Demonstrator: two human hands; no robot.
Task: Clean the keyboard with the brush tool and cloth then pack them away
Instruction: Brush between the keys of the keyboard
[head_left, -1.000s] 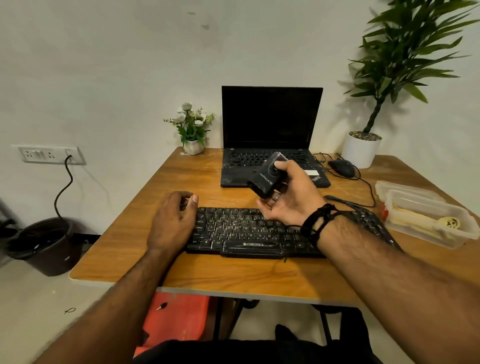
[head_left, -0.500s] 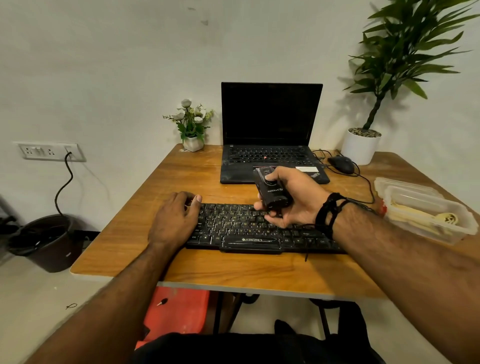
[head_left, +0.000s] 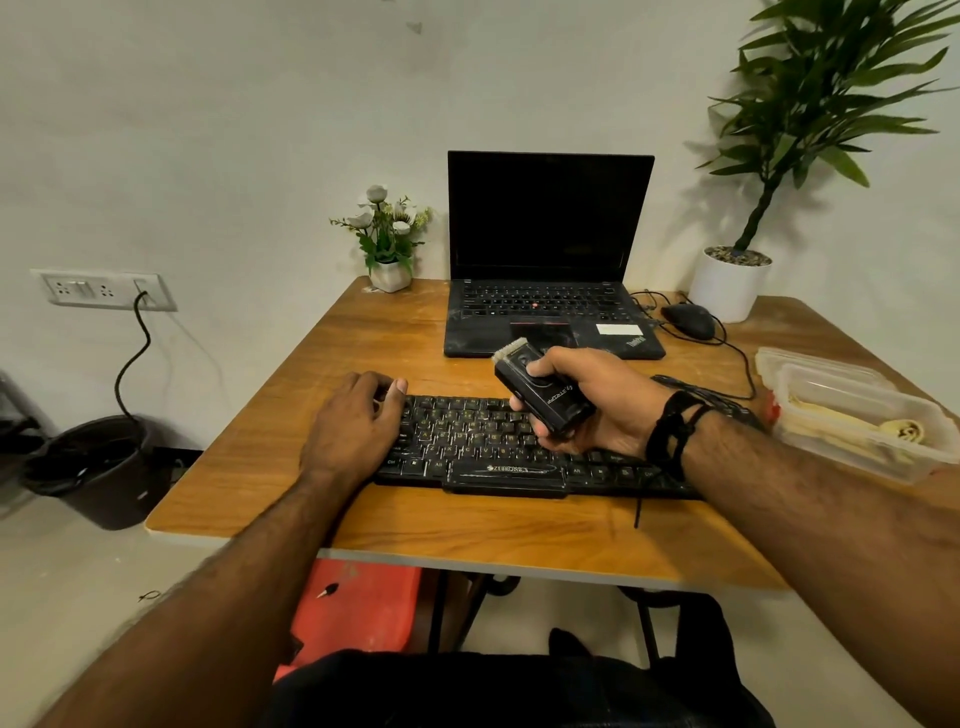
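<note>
A black keyboard (head_left: 483, 447) lies across the wooden desk (head_left: 467, 525) near its front edge. My left hand (head_left: 356, 423) rests on the keyboard's left end, fingers loosely bent over the corner. My right hand (head_left: 597, 402) grips a black brush tool (head_left: 543, 392) above the middle of the keyboard, thumb on its top face. Pale bristles stick out of the tool's far end, pointing away from me. A clear plastic container (head_left: 852, 421) at the right holds a pale rolled cloth.
An open black laptop (head_left: 548, 260) stands behind the keyboard. A mouse (head_left: 688, 319) with its cable and a white potted plant (head_left: 730, 280) sit at the back right, a small flower pot (head_left: 389, 275) at the back left. A dark bin (head_left: 98, 467) is on the floor.
My right hand has turned the brush tool and lowered it toward the keyboard; the bristles now show at its far end. My left hand has stayed on the keyboard's left end.
</note>
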